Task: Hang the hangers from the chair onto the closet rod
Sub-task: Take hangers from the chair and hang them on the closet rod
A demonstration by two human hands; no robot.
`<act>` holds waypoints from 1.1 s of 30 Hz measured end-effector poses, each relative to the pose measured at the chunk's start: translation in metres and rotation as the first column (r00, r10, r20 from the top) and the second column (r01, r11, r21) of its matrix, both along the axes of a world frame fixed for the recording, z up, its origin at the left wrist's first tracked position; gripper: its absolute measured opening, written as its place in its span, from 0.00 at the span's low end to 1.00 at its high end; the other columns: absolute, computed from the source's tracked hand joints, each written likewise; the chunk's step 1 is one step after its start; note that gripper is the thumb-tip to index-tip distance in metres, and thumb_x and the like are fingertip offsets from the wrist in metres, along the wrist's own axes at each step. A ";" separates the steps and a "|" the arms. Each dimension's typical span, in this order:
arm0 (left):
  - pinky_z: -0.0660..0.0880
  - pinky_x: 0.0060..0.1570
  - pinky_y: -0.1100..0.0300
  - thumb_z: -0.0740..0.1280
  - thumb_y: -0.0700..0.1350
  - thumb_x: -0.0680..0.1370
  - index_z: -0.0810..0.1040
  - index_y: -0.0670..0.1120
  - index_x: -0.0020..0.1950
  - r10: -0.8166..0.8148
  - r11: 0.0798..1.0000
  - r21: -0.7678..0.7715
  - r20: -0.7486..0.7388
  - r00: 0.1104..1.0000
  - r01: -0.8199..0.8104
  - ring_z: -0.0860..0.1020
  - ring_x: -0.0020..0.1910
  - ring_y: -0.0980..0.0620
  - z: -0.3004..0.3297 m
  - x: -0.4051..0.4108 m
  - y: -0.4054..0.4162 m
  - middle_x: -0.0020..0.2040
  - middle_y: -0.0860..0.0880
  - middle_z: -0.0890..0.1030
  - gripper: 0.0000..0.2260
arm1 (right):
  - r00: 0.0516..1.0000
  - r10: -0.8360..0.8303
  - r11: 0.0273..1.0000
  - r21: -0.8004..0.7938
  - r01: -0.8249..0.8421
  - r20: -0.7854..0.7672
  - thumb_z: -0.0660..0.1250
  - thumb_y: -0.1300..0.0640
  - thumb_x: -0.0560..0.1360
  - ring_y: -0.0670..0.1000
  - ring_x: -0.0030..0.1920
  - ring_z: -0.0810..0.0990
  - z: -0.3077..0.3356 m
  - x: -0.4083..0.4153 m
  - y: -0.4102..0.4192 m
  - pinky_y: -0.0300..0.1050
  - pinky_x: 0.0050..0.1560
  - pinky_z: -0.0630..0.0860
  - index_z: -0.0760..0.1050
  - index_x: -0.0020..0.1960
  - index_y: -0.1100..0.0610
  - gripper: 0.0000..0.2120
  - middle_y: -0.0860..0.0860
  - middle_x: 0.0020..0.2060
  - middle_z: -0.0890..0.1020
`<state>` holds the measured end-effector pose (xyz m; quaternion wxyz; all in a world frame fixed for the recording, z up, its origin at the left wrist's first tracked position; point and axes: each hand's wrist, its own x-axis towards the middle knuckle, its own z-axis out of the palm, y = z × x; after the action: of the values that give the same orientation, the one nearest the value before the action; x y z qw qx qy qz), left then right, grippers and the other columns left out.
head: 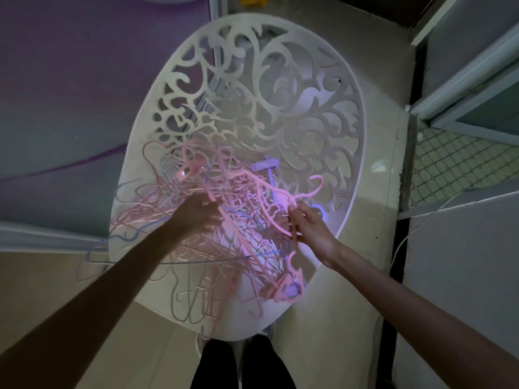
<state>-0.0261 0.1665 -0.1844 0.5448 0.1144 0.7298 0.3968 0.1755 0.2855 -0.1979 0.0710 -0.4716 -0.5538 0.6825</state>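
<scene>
A white chair (280,80) with a carved openwork back stands below me. On its seat lies a tangled heap of hangers (224,234), mostly pink, with several blue, purple and grey ones. My right hand (311,223) pinches a pink plastic hanger (269,192) near its neck, just below the hook that curls up to the right. My left hand (199,211) reaches into the left side of the heap, with its fingers curled round thin pink hangers. No closet rod is in view.
A purple clip hanger (266,165) lies at the back of the seat. Thin wire hangers (118,248) spill over the chair's left edge. A purple and grey wall is on the left, door frames (463,94) and patterned tiles on the right. My legs (244,363) stand at the seat's front.
</scene>
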 end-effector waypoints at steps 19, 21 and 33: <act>0.76 0.32 0.60 0.63 0.55 0.77 0.76 0.54 0.57 -0.307 0.936 0.040 -0.395 0.866 0.350 0.82 0.30 0.54 0.053 -0.015 -0.069 0.52 0.52 0.82 0.12 | 0.842 0.537 0.754 0.424 -0.502 0.042 0.62 0.65 0.78 0.37 0.34 0.76 0.061 -0.085 0.005 0.31 0.42 0.71 0.78 0.48 0.62 0.06 0.56 0.39 0.80; 0.75 0.31 0.59 0.64 0.59 0.73 0.77 0.51 0.59 -0.178 0.971 0.071 -0.420 0.890 0.228 0.82 0.32 0.51 0.048 -0.018 -0.081 0.46 0.57 0.84 0.19 | 0.980 0.198 0.871 0.454 -0.186 0.022 0.59 0.66 0.79 0.34 0.29 0.76 0.056 -0.073 0.028 0.31 0.37 0.71 0.78 0.46 0.60 0.09 0.52 0.35 0.79; 0.66 0.21 0.72 0.60 0.49 0.80 0.76 0.57 0.45 0.150 0.986 0.143 -0.489 0.859 -0.091 0.81 0.26 0.59 0.012 -0.028 -0.091 0.42 0.54 0.82 0.07 | 0.492 0.219 0.779 0.153 -0.608 0.842 0.63 0.46 0.75 0.59 0.52 0.80 -0.063 0.002 -0.023 0.45 0.49 0.75 0.79 0.50 0.58 0.16 0.57 0.48 0.81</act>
<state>-0.0538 0.0759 -0.1723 0.3048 0.1983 0.8271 0.4285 0.1771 0.2628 -0.2606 -0.2481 -0.5403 -0.7616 0.2577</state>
